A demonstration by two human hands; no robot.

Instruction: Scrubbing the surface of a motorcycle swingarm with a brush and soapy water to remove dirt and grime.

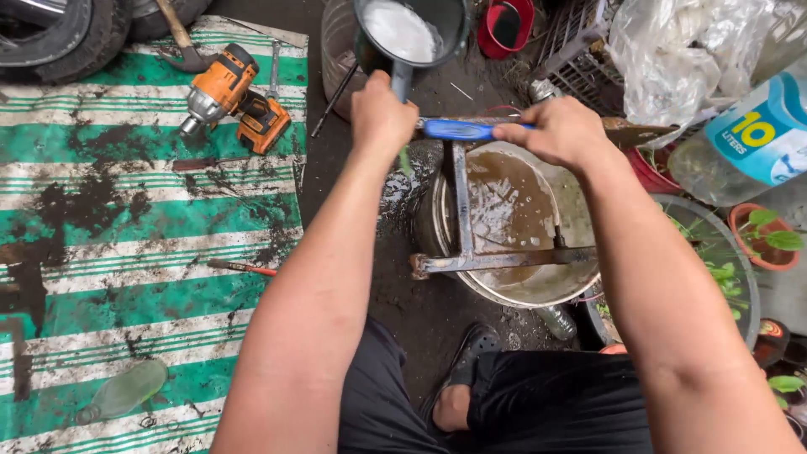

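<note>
I've got my left hand [382, 113] wrapped tight round the handle of a dark scoop [409, 34], lifted up near the top edge of view with pale liquid showing inside it. My right hand [559, 130] is closed over a blue-handled tool [462, 129], fingers curled over the grip, holding it level just above a metal frame [471, 219]. That frame sits across a round basin [538, 290] of muddy brown water, its lower bar running almost rim to rim. The hands are near each other, not touching. Room is tight on the right: a big clear water bottle [748, 139], a crumpled plastic sheet [672, 50] and potted plants [761, 231] crowd right up to the basin's edge. On the left there's more space, a green and white striped mat [126, 219] smeared with mud, with an orange power drill [231, 97] lying near its far edge, well apart from my left arm.
</note>
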